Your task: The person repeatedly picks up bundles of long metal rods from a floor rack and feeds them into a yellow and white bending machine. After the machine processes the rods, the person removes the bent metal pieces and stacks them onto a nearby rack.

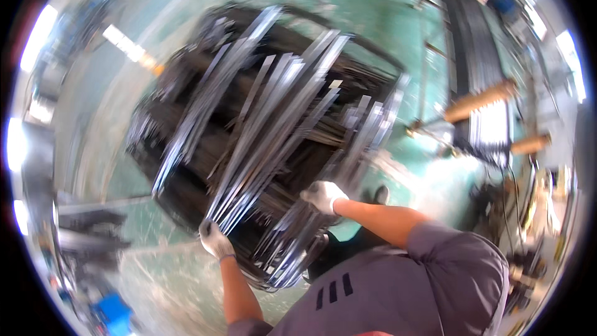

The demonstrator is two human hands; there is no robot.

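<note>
- The green floor (165, 267) spreads under everything, glossy and blurred toward the rim.
- On it, in the middle, sits a large dark stack (199, 102) of bars or strips; blur hides how it is held together.
- At the right, well apart from the stack, a long stand (466, 31) carries dark lengths, with tan rollers (482, 101) near its lower end.
- The long metal strips (273, 118), the things being handled, lie slantwise across the top of the stack in loose, shiny groups with uneven ends.
- As for progress, I judge that the strips have been gathered into rough groups at most: their ends are not level, the groups splay apart, and many pieces remain on the stack. A finished count cannot be made out.
- The left hand (216, 241), in a pale glove, is at the near end of the middle group; its fingers look bent there, but I cannot tell whether they are clamped on it.
- The right hand (323, 196), also gloved, is over the stack's near right part with fingers curled; whether they grip a strip I cannot tell.
</note>
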